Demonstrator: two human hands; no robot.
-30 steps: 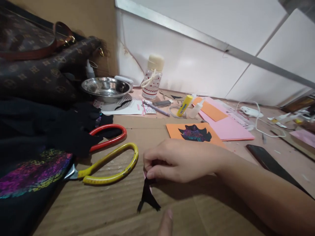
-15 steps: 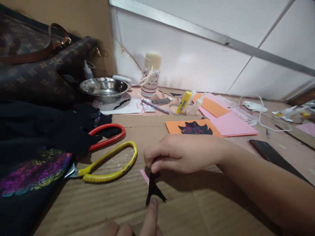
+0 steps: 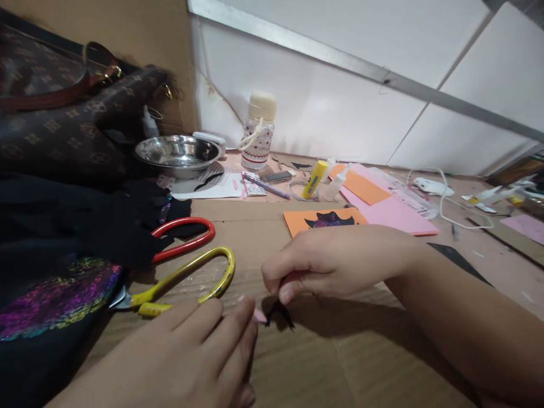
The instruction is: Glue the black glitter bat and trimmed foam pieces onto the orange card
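Note:
My right hand [image 3: 327, 263] is closed in a pinch on a small black cut-out [image 3: 283, 313] whose forked lower end points down at the cardboard. Most of the cut-out's upper part is hidden by the fingers. Beside it, my left hand [image 3: 199, 345] has its fingers closed on a pink paper strip [image 3: 259, 315]. The strip's lower end sticks out close to the fork, and the fingers cover its middle. Scissors with one red and one yellow handle [image 3: 232, 263] lie just beyond my left hand. Past my right hand is an orange card [image 3: 293, 222] with a black glittery shape [image 3: 329, 219].
Black glitter fabric [image 3: 51, 300] covers the left side under a brown handbag [image 3: 55, 107]. Along the back stand a steel bowl [image 3: 178, 153], a bottle [image 3: 257, 133], a glue stick [image 3: 314, 180] and pink sheets [image 3: 395, 212]. A dark phone-like slab [image 3: 459, 263] lies behind my right forearm.
My left hand has come further into view, from pointing at the cut-out to gripping the pink strip. My right hand has shifted slightly right with the cut-out.

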